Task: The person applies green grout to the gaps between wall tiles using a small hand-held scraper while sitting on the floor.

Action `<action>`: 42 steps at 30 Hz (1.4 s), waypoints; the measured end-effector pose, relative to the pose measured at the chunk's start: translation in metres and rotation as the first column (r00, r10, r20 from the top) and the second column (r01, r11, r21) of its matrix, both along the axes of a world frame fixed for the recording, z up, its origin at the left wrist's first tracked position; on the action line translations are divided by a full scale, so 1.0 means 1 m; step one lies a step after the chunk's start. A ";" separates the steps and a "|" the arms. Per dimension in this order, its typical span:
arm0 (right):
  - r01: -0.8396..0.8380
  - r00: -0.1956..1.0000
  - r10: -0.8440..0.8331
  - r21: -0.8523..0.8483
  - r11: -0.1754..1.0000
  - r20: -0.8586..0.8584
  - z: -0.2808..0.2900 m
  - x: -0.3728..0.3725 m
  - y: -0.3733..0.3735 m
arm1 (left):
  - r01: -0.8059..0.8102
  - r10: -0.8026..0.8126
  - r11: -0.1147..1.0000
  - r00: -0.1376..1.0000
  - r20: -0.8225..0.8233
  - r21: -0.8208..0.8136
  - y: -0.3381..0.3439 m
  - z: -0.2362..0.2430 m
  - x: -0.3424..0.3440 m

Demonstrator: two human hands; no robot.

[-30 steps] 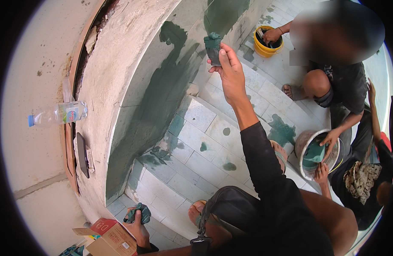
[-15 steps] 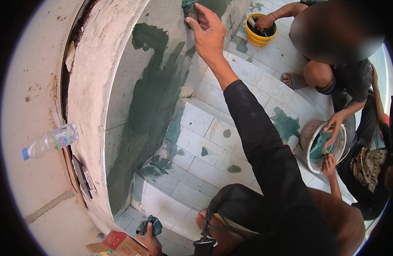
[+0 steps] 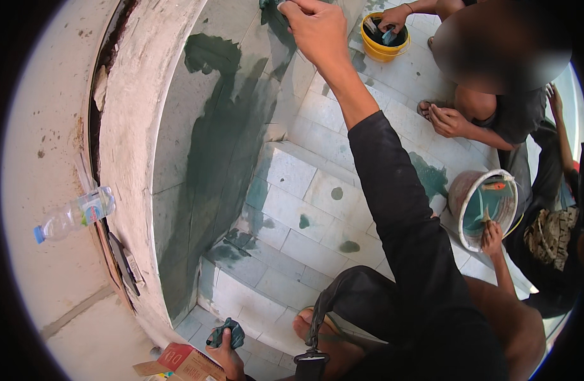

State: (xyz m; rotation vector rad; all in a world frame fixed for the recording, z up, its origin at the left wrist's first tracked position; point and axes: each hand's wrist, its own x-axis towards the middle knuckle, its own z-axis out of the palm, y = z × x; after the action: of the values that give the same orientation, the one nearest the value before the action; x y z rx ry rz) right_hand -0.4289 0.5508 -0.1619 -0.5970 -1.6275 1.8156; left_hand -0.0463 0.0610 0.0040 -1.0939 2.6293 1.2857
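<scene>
My right hand (image 3: 320,35), in a black sleeve, stretches up to the wall at the top of the view. Its fingers are pinched on a small thing mostly hidden by the hand and the picture's edge; a dark green lump (image 3: 266,4) shows beside the fingertips. Below them, the pale tiled wall (image 3: 171,146) carries a broad dark green wet smear (image 3: 219,136). At the lower left my left hand (image 3: 227,357) is closed on a crumpled dark green bundle (image 3: 228,334); whether it is cloth or plastic I cannot tell.
A clear bottle (image 3: 76,216) and a dark flat object (image 3: 122,263) lie on the ledge. Below is a cardboard box (image 3: 187,363). Tiled steps (image 3: 292,203) curve rightward. Two co-workers crouch at right, by a yellow bucket (image 3: 384,56) and a whitish bucket (image 3: 460,200) of green liquid.
My right hand has shifted slightly upward along the wall. A co-worker's hand has left the whitish bucket and hangs by the knee. An orange-handled tool now shows in that bucket.
</scene>
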 end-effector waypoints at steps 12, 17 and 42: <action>-0.039 0.999 0.038 -0.025 0.999 -0.038 0.020 0.027 -0.051 | 0.074 -0.067 0.996 0.987 0.149 -0.041 0.021 0.013 -0.014; -0.064 0.998 0.065 0.119 0.991 0.000 0.011 0.047 -0.093 | 0.060 -0.058 0.998 0.993 0.099 -0.012 0.006 0.005 -0.008; -0.076 0.997 0.073 0.077 0.994 0.037 -0.016 0.054 -0.043 | -0.024 0.029 0.998 0.997 0.076 -0.063 -0.002 0.005 0.005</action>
State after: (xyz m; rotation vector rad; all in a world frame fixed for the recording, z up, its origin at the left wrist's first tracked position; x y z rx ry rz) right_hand -0.3746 0.5081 -0.1777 -0.5418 -1.7570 1.7939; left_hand -0.0410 0.0593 0.0087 -1.1654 2.6239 1.1486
